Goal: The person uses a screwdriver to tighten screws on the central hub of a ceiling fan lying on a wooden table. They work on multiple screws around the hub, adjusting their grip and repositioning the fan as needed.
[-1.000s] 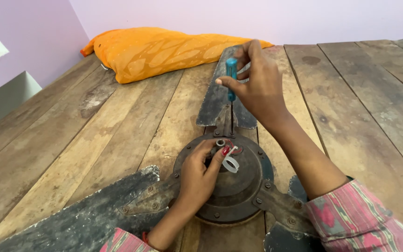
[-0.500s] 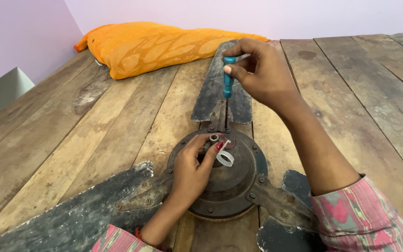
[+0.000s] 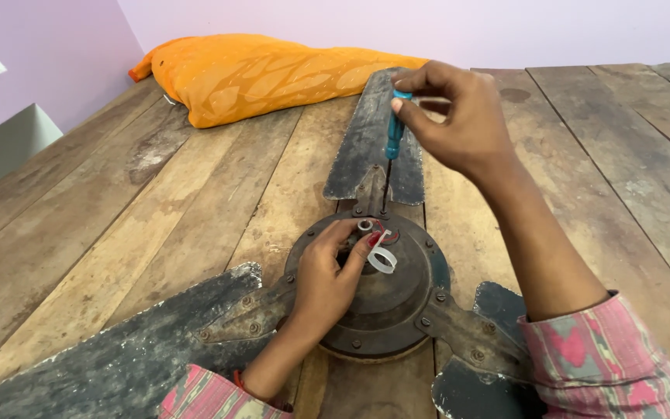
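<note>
Fingers of the right hand pinch the blue-handled screwdriver upright near its top, its thin shaft reaching down to the round, rusty metal hub of an old ceiling fan. Left hand rests curled on that hub, fingertips beside a small white loop. Grey chipped blades spread over the worn wooden planks; an orange cushion lies beyond.

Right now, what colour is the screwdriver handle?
Blue-green, on the screwdriver in the right hand; head view.

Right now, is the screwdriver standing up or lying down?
Standing up: the right hand holds the blue-handled screwdriver with its tip down at the fan hub.
</note>
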